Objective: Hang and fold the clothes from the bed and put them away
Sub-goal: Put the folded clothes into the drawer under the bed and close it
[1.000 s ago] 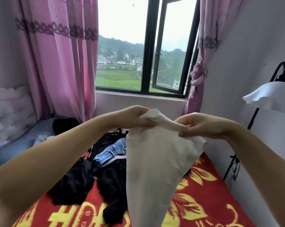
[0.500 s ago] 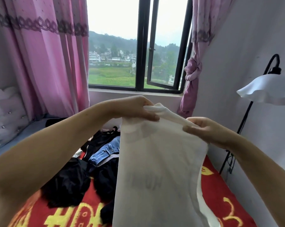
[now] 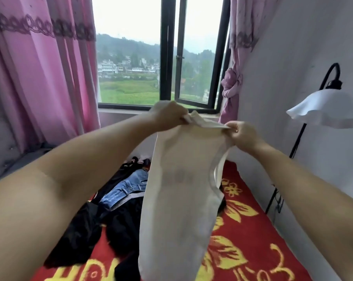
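Up in the air over the bed goes the white garment (image 3: 177, 191), held out at arm's length and hanging long and narrow, its lower end dropping out of view at the bottom edge. A faint grey print shows through the cloth about halfway down. A folded band of the same cloth trails down its right edge.

The left hand (image 3: 169, 116) has the top left corner, fingers curled tight round a bunched bit of fabric. The right hand (image 3: 242, 134) pinches the top right corner between thumb and curled fingers, sitting a little lower than the left. Between the two hands the top edge runs taut and slanted. Both forearms are bare and stretched forward.

Below and behind the garment, the heap waits on the bed: a pair of blue jeans (image 3: 127, 187) lying across the pile, and black clothes (image 3: 80, 236) spread left and under them, with more dark cloth reaching toward the window. All of it lies on a red blanket (image 3: 250, 236) with yellow flowers and lettering.

Further out, a padded grey headboard (image 3: 1, 142) stands at the left. Pink curtains (image 3: 41, 74) hang left of the window (image 3: 167, 53), and another is knotted up at its right side. One pane stands ajar, with green fields and houses beyond. By the right wall stands a floor lamp (image 3: 321, 110) with a frilled white shade on a black curved stem.
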